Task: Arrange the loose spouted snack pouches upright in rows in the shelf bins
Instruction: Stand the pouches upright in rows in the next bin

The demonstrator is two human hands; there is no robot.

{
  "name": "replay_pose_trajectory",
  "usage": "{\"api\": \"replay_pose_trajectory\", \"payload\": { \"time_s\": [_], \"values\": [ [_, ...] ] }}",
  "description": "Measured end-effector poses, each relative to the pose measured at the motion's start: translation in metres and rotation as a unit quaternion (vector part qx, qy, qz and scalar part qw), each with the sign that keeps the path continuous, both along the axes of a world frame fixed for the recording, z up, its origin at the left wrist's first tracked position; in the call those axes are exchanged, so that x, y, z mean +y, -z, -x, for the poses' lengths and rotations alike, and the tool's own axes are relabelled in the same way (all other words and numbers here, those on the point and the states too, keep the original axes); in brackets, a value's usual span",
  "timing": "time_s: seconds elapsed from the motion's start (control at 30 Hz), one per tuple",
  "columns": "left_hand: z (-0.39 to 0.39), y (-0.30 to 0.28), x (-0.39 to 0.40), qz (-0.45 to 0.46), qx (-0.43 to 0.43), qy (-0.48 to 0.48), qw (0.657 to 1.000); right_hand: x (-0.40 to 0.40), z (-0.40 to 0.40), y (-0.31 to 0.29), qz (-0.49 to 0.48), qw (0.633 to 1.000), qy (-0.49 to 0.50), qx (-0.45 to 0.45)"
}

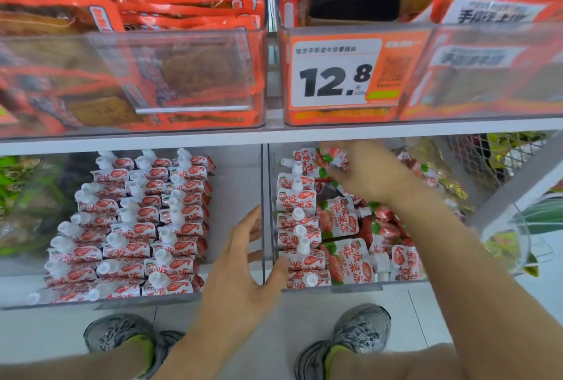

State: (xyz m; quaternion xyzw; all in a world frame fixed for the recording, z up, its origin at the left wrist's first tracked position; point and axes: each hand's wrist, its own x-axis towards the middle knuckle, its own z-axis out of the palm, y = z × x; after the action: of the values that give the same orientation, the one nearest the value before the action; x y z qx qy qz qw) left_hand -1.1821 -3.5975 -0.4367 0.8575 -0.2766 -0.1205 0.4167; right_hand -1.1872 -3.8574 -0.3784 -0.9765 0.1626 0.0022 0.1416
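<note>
Spouted snack pouches (344, 218) lie loose in the right bin (356, 286), lower right of the frame, beside one upright row (300, 221); the left bin (100, 303) is already filled in rows. The right hand (362, 172) pinches one pouch (336, 157) at the back, while the left hand (243, 258) rests released on the divider. They look soft, light and slippery, so holding near the stiff white spout seems safest.
</note>
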Motion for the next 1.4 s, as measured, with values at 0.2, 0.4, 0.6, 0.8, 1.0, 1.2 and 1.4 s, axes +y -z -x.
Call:
{"api": "replay_pose_trajectory", "payload": {
  "time_s": [0.2,0.4,0.6,0.8,1.0,1.2,1.4],
  "values": [
    [0.001,-0.003,0.001,0.018,0.015,0.003,1.000,-0.006,-0.058,0.015,-0.204,0.970,-0.029,0.126],
    [0.000,0.000,0.001,0.013,0.007,-0.001,1.000,0.001,-0.050,0.027,-0.167,0.965,-0.115,0.167],
    [0.000,0.000,0.001,0.020,0.007,0.005,1.000,-0.004,-0.036,0.030,-0.215,0.973,-0.071,0.034],
    [0.001,-0.002,0.001,0.032,0.021,0.001,0.999,-0.010,-0.064,0.032,0.009,0.967,-0.140,0.211],
    [-0.001,-0.001,0.001,0.037,0.032,0.002,0.999,-0.013,-0.043,0.017,0.113,0.980,-0.158,0.050],
    [-0.002,0.000,0.002,0.030,0.015,0.008,0.999,-0.026,0.017,0.001,0.073,0.997,-0.025,-0.016],
    [0.000,0.001,-0.002,0.026,0.011,0.000,1.000,-0.030,0.031,-0.008,0.060,0.996,0.060,-0.024]
  ]
}}
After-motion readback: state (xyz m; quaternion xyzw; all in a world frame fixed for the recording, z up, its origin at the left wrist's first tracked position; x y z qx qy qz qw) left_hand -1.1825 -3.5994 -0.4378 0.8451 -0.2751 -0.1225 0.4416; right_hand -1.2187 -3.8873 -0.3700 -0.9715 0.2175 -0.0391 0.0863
